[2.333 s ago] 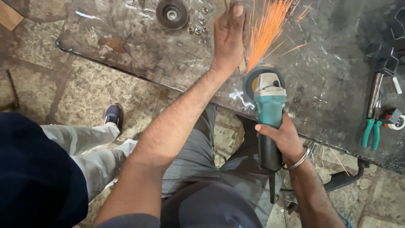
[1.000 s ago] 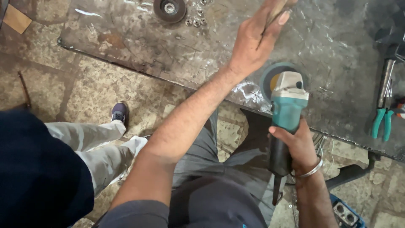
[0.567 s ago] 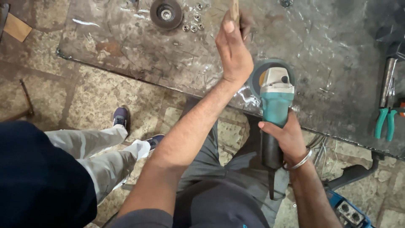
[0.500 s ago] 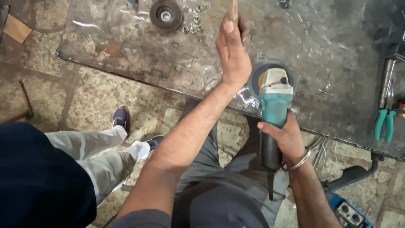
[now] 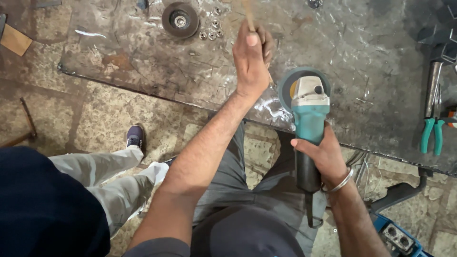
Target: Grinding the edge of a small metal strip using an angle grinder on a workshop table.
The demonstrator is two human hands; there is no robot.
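Head view: right hand [image 5: 322,153] wrapped tight round black rear handle of teal angle grinder [image 5: 309,114], disc end over near edge of scarred steel worktable [image 5: 143,62]. Grinder likely heavy, rigid; best gripped at handle, clear of disc guard.

Left hand [image 5: 251,59] closed on thin pale rod [image 5: 248,16], just left of grinder head; rod looks light, stiff.

Beyond grinder, far left: spare grinding disc [image 5: 180,19], small nuts [image 5: 212,29]. Right of grinder: teal-handled pliers [image 5: 432,135]. Another person's leg and shoe [image 5: 136,137] on floor, left; nothing between hands.
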